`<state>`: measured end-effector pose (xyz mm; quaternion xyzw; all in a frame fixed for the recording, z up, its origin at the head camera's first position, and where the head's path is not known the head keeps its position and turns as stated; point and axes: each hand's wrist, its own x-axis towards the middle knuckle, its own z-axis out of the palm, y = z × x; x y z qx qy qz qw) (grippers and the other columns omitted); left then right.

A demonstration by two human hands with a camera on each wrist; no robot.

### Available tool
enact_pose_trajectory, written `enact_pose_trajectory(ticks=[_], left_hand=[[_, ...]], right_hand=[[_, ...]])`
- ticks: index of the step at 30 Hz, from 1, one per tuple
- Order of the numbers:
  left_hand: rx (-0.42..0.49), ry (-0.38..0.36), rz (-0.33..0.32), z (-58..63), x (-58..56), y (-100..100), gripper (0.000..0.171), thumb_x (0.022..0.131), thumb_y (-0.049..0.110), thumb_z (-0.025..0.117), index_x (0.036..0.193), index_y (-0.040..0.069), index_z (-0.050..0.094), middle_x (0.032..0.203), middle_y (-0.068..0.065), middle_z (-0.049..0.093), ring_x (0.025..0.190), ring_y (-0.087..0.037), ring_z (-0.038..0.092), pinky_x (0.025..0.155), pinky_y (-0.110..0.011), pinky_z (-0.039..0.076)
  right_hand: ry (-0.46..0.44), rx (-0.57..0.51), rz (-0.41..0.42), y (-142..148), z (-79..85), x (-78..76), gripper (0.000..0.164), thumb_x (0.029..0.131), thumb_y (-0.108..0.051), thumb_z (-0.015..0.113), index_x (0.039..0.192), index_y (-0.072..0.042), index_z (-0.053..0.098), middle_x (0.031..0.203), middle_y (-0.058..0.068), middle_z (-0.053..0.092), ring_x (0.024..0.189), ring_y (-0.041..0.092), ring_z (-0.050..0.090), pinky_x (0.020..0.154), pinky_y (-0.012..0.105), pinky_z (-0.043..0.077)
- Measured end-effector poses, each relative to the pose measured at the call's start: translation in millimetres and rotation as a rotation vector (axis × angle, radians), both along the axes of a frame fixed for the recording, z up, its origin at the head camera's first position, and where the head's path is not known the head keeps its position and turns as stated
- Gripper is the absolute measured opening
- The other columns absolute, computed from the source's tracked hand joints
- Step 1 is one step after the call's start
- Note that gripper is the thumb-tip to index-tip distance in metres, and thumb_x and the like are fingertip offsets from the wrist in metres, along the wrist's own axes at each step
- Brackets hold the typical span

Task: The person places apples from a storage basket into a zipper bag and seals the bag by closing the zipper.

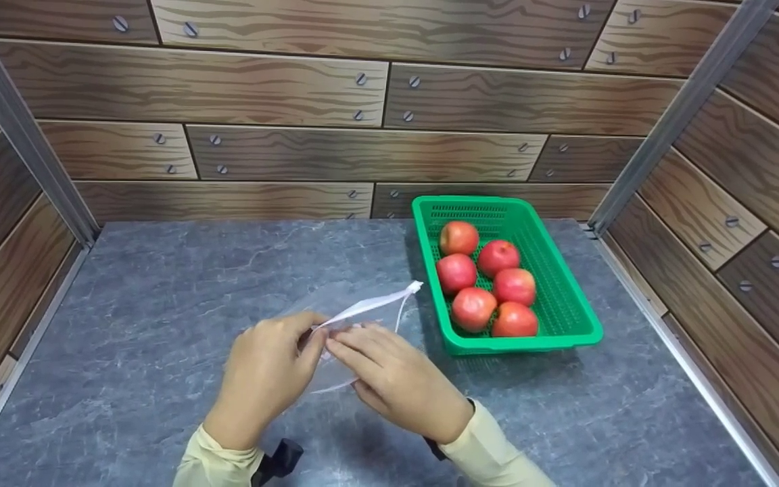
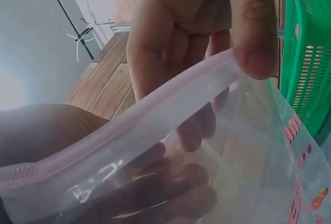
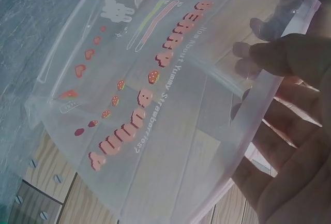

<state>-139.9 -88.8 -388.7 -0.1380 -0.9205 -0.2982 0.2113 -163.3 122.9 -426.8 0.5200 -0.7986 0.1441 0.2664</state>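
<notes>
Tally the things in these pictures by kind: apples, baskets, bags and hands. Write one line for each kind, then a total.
Apples: 6
Basket: 1
Bag: 1
Hands: 2
Total: 10

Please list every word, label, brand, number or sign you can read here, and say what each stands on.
"BERRY": large pink lettering on the clear zip bag.
"BUNNY": the same lettering, also on the bag.
"How About Yummy Strawberries?": small white line on the bag.
Too small to read: the tiny label and the marks by the two bars, all on the bag.
</notes>
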Motion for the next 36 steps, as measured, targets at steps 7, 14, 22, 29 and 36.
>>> enact_pose_trajectory(ticks=[7,14,22,29,36], left_hand=[[0.093,0.068,0.016,-0.2,-4.2,-7,0.006,0.094,0.013,0.074,0.097,0.011,0.080,0.073,0.005,0.070,0.057,-0.005,0.055,0.054,-0.028,0.047],[0.165,0.305,0.264,1.6,-12.6,-21,0.018,0.090,0.005,0.071,0.102,0.013,0.082,0.079,-0.002,0.075,0.061,-0.016,0.065,0.052,-0.038,0.048],[0.126,0.210,0.180,0.7,-7.5,-15,0.010,0.092,0.025,0.078,0.098,0.017,0.083,0.070,0.007,0.058,0.059,-0.008,0.050,0.054,-0.032,0.041],[0.123,0.246,0.133,3.1,-3.0,-13,0.018,0.093,0.035,0.078,0.089,0.018,0.081,0.066,0.010,0.049,0.057,-0.004,0.043,0.053,-0.028,0.037],[0.128,0.269,0.141,7.3,2.1,-13,0.021,0.094,0.029,0.077,0.077,0.018,0.069,0.063,0.008,0.043,0.055,-0.005,0.037,0.052,-0.027,0.033]], right_hand=[[-0.019,0.096,0.009,1,0.4,2.1,0.033,0.087,-0.007,0.075,0.119,-0.012,0.073,0.124,0.001,0.071,0.118,0.015,0.066,0.103,0.033,0.051],[-0.291,0.292,-0.066,9,8.6,12.0,0.024,0.100,-0.026,0.068,0.078,-0.020,0.062,0.060,-0.012,0.048,0.053,0.000,0.039,0.051,0.020,0.035],[-0.288,0.294,-0.087,12,9.2,12.7,0.019,0.095,-0.028,0.072,0.079,-0.022,0.064,0.064,-0.013,0.054,0.056,0.000,0.046,0.053,0.023,0.039],[-0.197,0.212,-0.006,12,8.9,12.8,0.014,0.098,-0.023,0.069,0.084,-0.021,0.068,0.067,-0.012,0.057,0.059,0.001,0.053,0.055,0.023,0.044],[-0.166,0.127,0.027,9,10.0,13.7,0.017,0.098,-0.020,0.068,0.081,-0.020,0.065,0.065,-0.012,0.054,0.057,0.001,0.049,0.055,0.021,0.043]])
